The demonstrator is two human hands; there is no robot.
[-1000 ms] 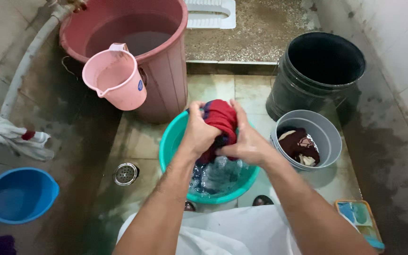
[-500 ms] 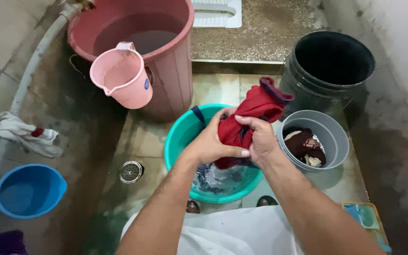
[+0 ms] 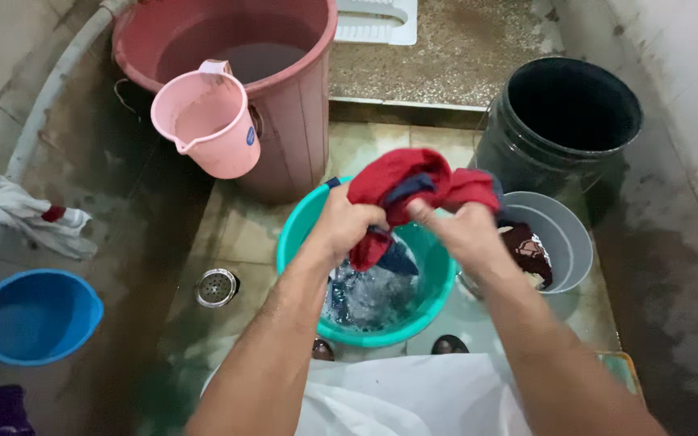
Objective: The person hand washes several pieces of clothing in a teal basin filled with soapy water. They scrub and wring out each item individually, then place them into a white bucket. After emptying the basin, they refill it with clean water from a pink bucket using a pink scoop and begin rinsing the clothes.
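Note:
Both my hands grip a wet red and dark blue cloth (image 3: 401, 190) above a teal basin (image 3: 300, 234) that holds soapy water. My left hand (image 3: 345, 226) clutches the cloth's left part, and my right hand (image 3: 462, 230) clutches its right part. The cloth is stretched between them, with a blue fold hanging down toward the water. A small grey bucket (image 3: 567, 242) with dark clothes in it stands just right of the basin, under my right hand.
A large pink bucket (image 3: 292, 105) with a pink jug (image 3: 208, 121) hung on its rim stands behind the basin. A black bucket (image 3: 563, 129) sits at the right. A blue scoop (image 3: 34, 319), a white rag (image 3: 30, 214) and a floor drain (image 3: 217, 287) lie left.
The cloth was bunched tight between my hands above the basin. I have lifted it and pulled it apart sideways, so it now spreads between both hands.

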